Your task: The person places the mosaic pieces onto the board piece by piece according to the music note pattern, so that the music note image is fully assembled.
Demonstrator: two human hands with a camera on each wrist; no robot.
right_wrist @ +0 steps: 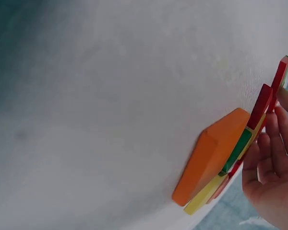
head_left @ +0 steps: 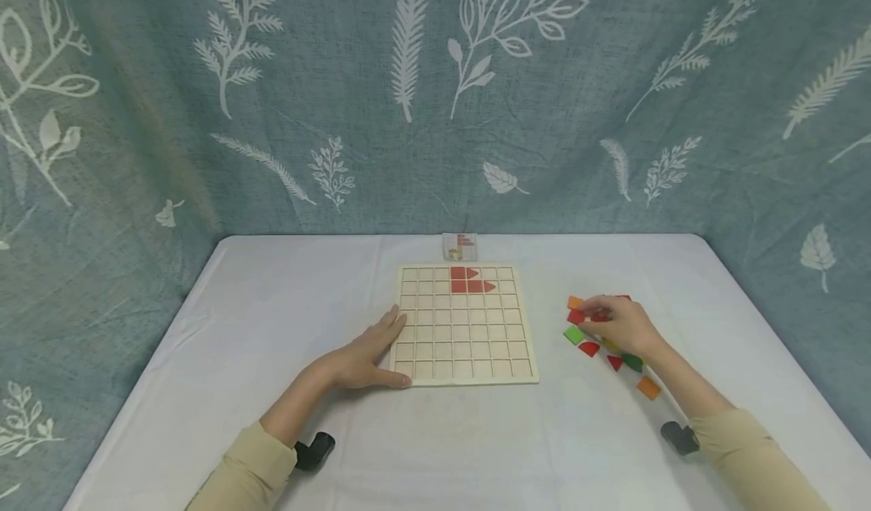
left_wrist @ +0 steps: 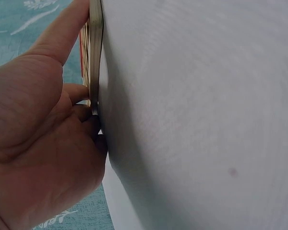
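A pale wooden grid board (head_left: pixel 460 337) lies flat on the table. Red squares (head_left: pixel 459 286) and red pointed pieces (head_left: pixel 489 286) fill part of its upper rows. My left hand (head_left: pixel 367 352) rests against the board's left side, thumb at the near corner and fingers along the edge. To the right, my right hand (head_left: pixel 626 326) is over a cluster of loose pieces, thumb and forefinger apart around a red square (head_left: pixel 576 316). Near it lie a green piece (head_left: pixel 574 335), a red rounded piece (head_left: pixel 589 349), a red triangle (head_left: pixel 615 362) and an orange piece (right_wrist: pixel 211 155). The fingers partly cover other pieces.
Behind the board is a small picture card (head_left: pixel 460 247) with a red pattern. A white cloth (head_left: pixel 272 292) covers the table, and a blue-green leaf-patterned curtain (head_left: pixel 354 171) hangs around it. Black devices (head_left: pixel 315 451) are at both wrists.
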